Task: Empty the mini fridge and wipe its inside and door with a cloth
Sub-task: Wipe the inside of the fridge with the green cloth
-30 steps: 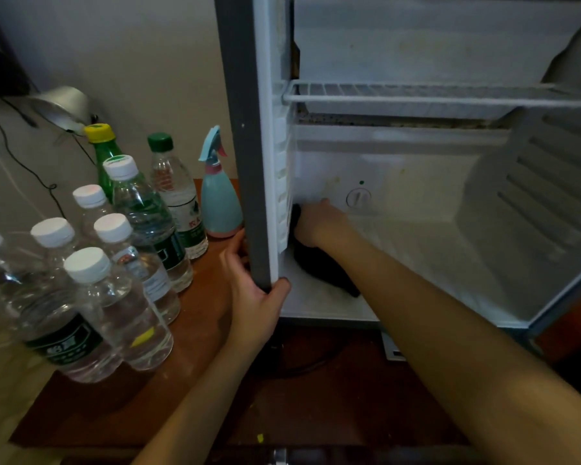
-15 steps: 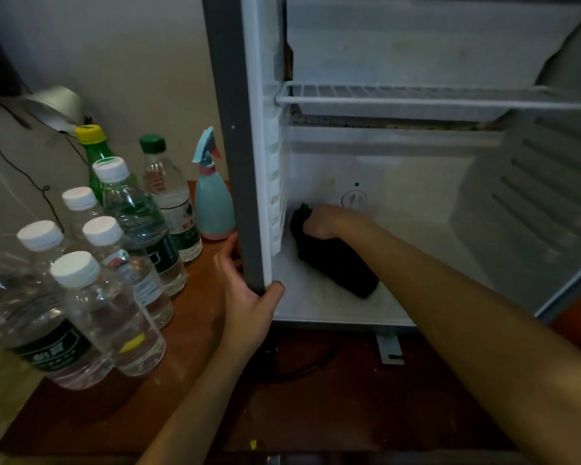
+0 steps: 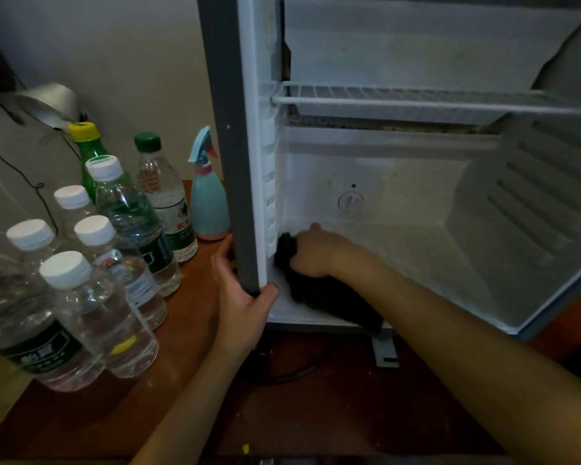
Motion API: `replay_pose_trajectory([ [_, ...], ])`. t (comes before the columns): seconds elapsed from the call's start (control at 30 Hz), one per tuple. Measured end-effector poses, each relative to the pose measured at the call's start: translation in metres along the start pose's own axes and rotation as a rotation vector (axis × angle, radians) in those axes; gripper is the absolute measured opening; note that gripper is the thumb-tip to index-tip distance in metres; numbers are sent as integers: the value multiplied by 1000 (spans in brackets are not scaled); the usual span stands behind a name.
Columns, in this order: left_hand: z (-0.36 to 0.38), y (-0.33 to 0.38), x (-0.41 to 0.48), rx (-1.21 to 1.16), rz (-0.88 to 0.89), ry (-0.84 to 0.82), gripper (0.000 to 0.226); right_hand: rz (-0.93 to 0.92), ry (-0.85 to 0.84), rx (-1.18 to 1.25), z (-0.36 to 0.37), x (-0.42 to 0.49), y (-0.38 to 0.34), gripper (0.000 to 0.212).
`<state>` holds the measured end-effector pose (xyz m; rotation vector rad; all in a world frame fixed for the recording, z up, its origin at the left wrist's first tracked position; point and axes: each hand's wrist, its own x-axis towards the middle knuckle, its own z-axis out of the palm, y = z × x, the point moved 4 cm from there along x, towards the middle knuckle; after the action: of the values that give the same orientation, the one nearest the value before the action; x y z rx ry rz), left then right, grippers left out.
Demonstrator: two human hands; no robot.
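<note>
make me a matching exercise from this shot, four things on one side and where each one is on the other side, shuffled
Column one
1. black cloth
2. spray bottle
3. wire shelf
4. left hand

Column two
a. grips the front edge of the fridge
b. on the fridge floor, under the right hand
c. on the wooden table, left of the fridge
d. spans the upper fridge interior

Pairs: 1-b, 2-c, 3-d, 4-a

1. The right hand [image 3: 312, 253] grips a black cloth [image 3: 329, 300] on the mini fridge [image 3: 228, 162] floor, against its left wall.
2. The left hand [image 3: 245, 307] clasps the fridge's grey edge at 7 o'clock.
3. Water bottles [image 3: 98, 297] and a spray bottle [image 3: 208, 203] stand at 9 o'clock.
</note>
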<state>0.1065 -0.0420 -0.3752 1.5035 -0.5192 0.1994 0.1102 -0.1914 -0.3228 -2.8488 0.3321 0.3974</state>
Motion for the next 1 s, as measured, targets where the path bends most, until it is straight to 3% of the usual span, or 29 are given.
replay_pose_trajectory([
  [0.13,0,6,-1,11,13,0,79,68,115,-37,-23,33,2,47],
  [0.37,-1,2,1,1,-9,-29,77,157,83,218,-13,-4,34,32],
  [0.5,-2,2,0,10,-22,-17,78,106,19,295,16,-49,26,20],
  [0.63,-7,5,-10,224,-111,51,90,-15,-14,493,31,-101,30,12],
  [0.7,-10,14,-32,247,-155,99,103,-78,47,726,36,-129,36,33],
  [0.8,-10,36,-83,7,-228,157,82,-158,229,1097,41,-161,45,48],
  [0.9,14,46,-116,-587,-594,42,94,-161,155,1449,55,-170,40,48],
  [0.97,30,57,-125,-820,-850,-80,72,-118,52,1522,63,-167,28,41],
  [1.0,34,63,-126,-854,-928,-99,57,-128,63,1410,66,-165,24,39],
])
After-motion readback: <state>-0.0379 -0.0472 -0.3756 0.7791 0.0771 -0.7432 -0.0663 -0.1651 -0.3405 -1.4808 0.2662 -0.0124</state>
